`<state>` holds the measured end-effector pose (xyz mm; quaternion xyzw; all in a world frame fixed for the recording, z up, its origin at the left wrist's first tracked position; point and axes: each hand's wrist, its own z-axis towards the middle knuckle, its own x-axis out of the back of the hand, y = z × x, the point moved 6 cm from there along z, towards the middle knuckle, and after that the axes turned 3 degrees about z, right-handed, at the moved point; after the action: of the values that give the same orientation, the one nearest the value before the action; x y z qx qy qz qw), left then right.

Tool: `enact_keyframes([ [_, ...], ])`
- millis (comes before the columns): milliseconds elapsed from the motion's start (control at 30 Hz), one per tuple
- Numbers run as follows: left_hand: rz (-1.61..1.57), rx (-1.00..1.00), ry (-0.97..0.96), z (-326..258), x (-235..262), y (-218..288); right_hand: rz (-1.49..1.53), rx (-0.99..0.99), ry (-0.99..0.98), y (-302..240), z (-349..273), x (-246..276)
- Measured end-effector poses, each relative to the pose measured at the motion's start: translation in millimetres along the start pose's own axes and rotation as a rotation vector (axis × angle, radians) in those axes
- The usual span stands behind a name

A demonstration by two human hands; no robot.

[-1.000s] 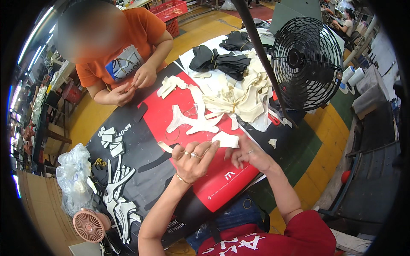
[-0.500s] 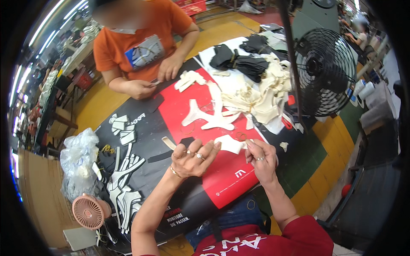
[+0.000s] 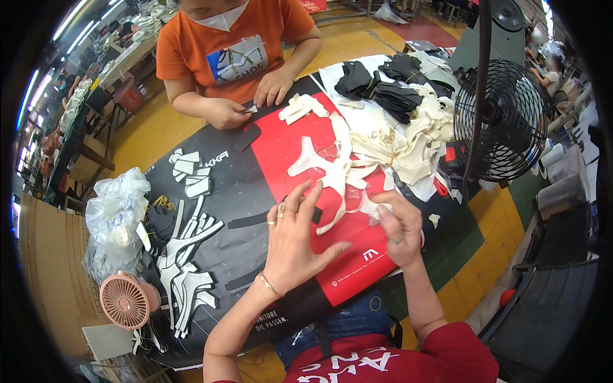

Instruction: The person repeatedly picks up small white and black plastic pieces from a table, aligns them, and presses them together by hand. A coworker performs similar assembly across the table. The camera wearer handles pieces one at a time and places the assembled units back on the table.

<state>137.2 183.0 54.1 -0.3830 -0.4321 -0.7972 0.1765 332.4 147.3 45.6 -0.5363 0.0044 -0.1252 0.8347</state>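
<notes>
My right hand [image 3: 400,230] pinches one end of a cream cut fabric piece [image 3: 368,205] above the red part of the table mat. From there a curved cream strip [image 3: 337,219] runs toward the left hand; whether it belongs to the pinched piece I cannot tell. My left hand [image 3: 292,239] is open over the black part of the mat, thumb and fingers spread, with nothing in it. Just beyond both hands lie branched cream pieces [image 3: 311,161]. A black strip [image 3: 248,219] lies left of the left hand, partly hidden behind it.
Cream pieces [image 3: 408,150] and black bundles [image 3: 393,96] are heaped at the far right, by a black fan [image 3: 501,121]. White-and-black strips [image 3: 185,268], a plastic bag [image 3: 118,214] and a small pink fan [image 3: 128,300] stand left. A co-worker in orange [image 3: 239,57] handles a small piece opposite.
My left hand has come away from the cream piece and spread its fingers. My right hand still pinches cream fabric. The whole view has shifted slightly.
</notes>
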Motion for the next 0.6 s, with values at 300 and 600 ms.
enact_keyframes([
  [300, -0.102, 0.43, -0.203, 55.0, -66.8, -28.9, 0.224, -0.15, -0.061, 21.3, -9.7, 20.3],
  [600, 0.057, 0.38, -0.053, 59.1, -70.0, -47.9, 0.48, -0.208, 0.025, 36.3, -22.0, 57.9],
])
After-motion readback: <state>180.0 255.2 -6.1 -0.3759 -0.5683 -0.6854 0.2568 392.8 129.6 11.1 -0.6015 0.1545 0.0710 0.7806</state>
